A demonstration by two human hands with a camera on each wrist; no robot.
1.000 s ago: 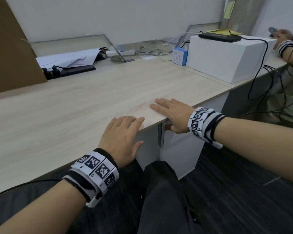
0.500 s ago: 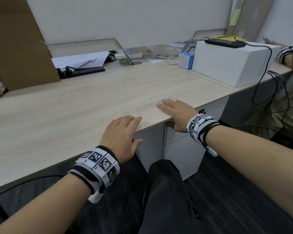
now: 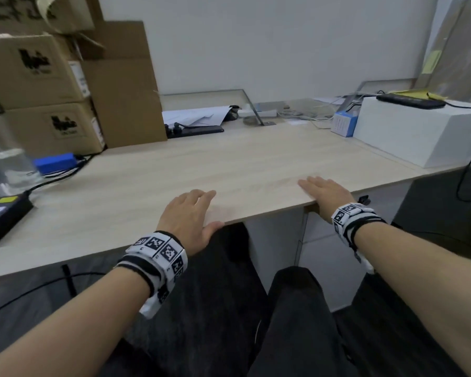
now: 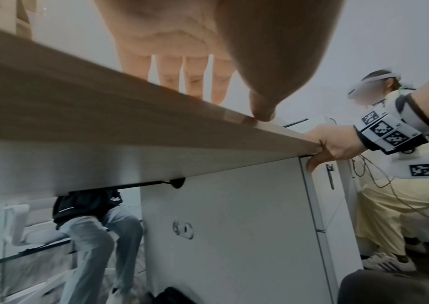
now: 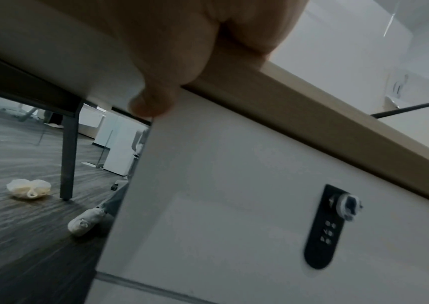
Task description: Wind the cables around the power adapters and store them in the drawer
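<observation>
Palms down, my left hand [image 3: 186,213] and right hand [image 3: 325,194] lie flat with fingers straight on the pale wood-grain desk [image 3: 229,164], holding nothing. White drawer front [image 5: 247,195] sits closed just under my right thumb; black power adapter [image 3: 3,219] lies far left.

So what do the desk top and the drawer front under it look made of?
Desk top: pale wood-grain laminate, matte, probably; printed-looking grain and a thin edge band. Drawer front: smooth white painted metal or coated board, unclear which, with a black combination lock.

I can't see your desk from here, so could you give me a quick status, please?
Both hands flat on desk edge: left hand, right hand. Black adapter far left, untouched. Nothing in the way.
</observation>
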